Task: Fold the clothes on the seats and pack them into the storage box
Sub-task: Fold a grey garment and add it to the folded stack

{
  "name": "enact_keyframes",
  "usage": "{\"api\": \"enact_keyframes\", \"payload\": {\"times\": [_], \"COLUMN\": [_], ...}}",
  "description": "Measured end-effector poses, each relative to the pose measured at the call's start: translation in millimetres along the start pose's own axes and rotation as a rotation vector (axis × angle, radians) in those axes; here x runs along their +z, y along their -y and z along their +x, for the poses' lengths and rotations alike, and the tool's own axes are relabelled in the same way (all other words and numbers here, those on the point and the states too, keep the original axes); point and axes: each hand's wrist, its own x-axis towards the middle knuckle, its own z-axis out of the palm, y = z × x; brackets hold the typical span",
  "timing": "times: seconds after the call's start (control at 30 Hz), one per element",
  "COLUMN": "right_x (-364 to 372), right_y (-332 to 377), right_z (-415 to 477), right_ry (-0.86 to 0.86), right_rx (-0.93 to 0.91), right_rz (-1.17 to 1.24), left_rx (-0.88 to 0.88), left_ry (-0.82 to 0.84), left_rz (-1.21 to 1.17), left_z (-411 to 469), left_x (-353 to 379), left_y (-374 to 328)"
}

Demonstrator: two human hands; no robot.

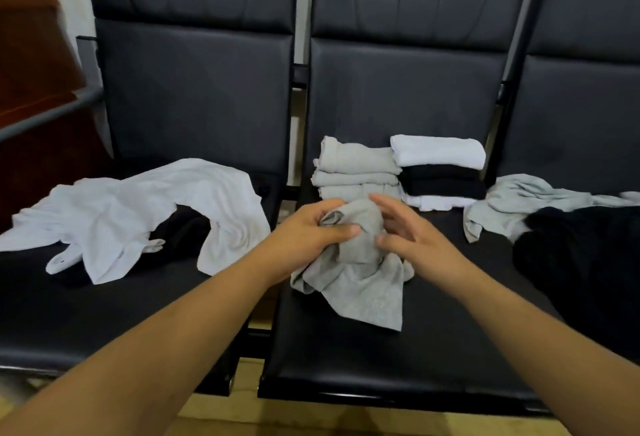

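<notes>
Grey garment [360, 273] sat bunched on the middle seat [381, 363], left hand [306, 236] gripping it, right hand [412, 238] open against it, and honestly it needed spreading flat before any fold.

Soft, even light is putting a dull sheen on the black seats [194, 96]. The wide lens is bowing the frame edges; blur is smearing the wooden furniture [31, 65] at left, and the black clothes [581, 255] are losing detail.

Soft matt grey cloth [360, 283] bunches in the left hand [304, 238]; beneath it, the seat [346, 359] shows smooth, faintly glossy black leatherette.
</notes>
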Motion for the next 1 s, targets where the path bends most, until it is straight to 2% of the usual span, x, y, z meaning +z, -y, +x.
{"api": "enact_keyframes", "payload": {"times": [0.07,0.23,0.5,0.63,0.7,0.9,1.0], "right_x": [8.4,8.9,0.5,-5.0,-7.2,-12.6,-10.9], "right_y": [0.8,1.9,3.8,8.6,8.1,-0.8,1.7], "right_z": [-7.2,-13.6,-19.2,-17.2,-15.4,-18.1,-19.7], "right_ry": [0.073,-0.028,-0.039,-0.066,-0.040,0.205,0.230], "right_rx": [-0.026,0.019,0.117,0.370,0.432,0.340,0.271], "right_rz": [-0.002,-0.005,0.208,0.354,0.410,0.487,0.423], "left_rx": [-0.002,-0.070,-0.257,-0.294,-0.296,-0.211,-0.181], "left_ry": [-0.016,-0.118,-0.189,-0.138,-0.112,-0.053,-0.068], "left_rz": [-0.004,-0.289,-0.482,-0.415,-0.383,-0.244,-0.163], "left_z": [3.5,11.4,20.1,20.4,20.3,19.9,18.4], "left_x": [7.7,20.6,40.6,39.2,37.0,34.5,30.4], "left_y": [5.4,12.6,14.1,16.1,17.0,14.2,12.3]}}
